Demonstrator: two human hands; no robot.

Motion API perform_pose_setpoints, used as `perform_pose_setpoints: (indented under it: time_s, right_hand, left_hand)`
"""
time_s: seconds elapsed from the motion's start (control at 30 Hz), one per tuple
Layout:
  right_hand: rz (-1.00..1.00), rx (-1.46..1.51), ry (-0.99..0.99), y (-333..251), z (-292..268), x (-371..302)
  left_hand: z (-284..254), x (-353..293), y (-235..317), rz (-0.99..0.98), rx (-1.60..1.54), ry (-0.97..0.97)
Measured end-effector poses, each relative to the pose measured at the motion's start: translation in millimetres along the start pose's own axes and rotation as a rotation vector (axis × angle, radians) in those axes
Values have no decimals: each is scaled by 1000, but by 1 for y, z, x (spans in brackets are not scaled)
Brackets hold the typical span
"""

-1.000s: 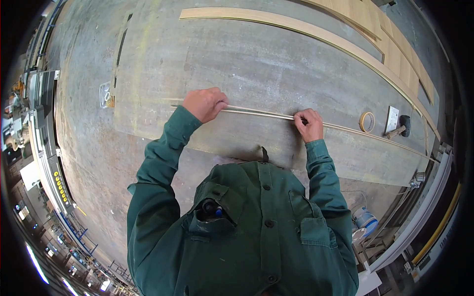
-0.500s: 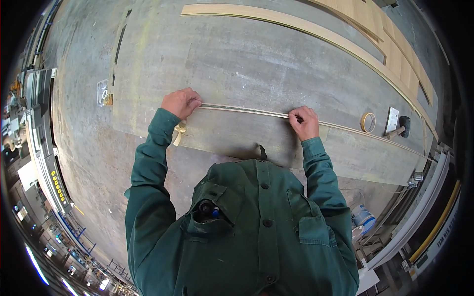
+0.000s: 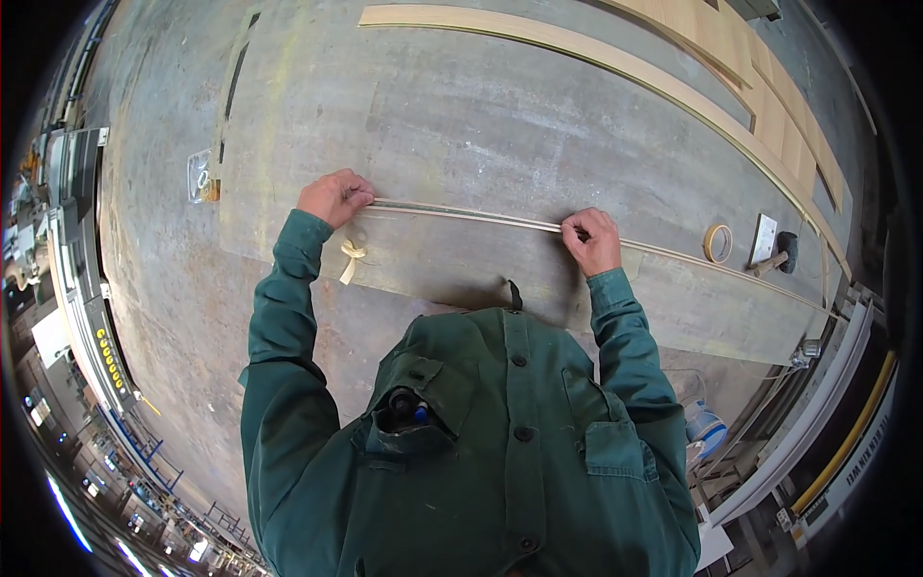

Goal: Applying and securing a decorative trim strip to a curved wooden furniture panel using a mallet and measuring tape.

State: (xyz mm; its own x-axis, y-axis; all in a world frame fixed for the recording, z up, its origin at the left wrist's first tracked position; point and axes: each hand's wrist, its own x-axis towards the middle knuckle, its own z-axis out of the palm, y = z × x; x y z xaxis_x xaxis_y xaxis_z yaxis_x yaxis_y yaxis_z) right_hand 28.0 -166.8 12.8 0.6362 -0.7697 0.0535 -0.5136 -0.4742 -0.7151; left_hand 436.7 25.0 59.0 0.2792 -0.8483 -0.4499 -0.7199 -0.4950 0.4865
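Observation:
Long thin wooden strips (image 3: 471,214) lie side by side across the grey work table, running from my left hand out to the far right. My left hand (image 3: 336,196) pinches their left end between thumb and fingers. Farther along, my right hand (image 3: 591,238) is closed on the same strips, fingers curled over them. Below my left hand lies a crumpled piece of pale tape (image 3: 352,260) near the table's front edge. To the right of my right hand, a roll of yellowish tape (image 3: 717,243) rests just beyond the strips.
A black-headed mallet (image 3: 785,254) and a white rectangular card (image 3: 764,237) lie at the right. Long wooden boards (image 3: 538,35) curve along the far side. A clear plastic bag (image 3: 199,178) sits at the left. A blue-and-white bucket (image 3: 707,428) stands below the table at right.
My left hand has slid a little to the left along the strips, uncovering the crumpled tape. My right hand has stayed in nearly the same place.

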Motion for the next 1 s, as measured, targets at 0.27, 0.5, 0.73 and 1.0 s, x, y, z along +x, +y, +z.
perform_pose_setpoints:
  time_s: [0.27, 0.5, 0.73, 1.0]
  right_hand:
    - [-7, 15, -14, 1, -1, 2]
    - [-16, 39, -37, -3, 2, 5]
    - [-39, 41, -59, -4, 3, 8]
    - [-49, 50, -82, -10, 8, 11]
  left_hand:
    - [0, -3, -8, -23, -174, 6]
    - [3, -2, -29, -83, -290, -25]
    - [-1, -3, -35, -131, -443, -34]
    - [8, -5, -45, -153, -457, -25]
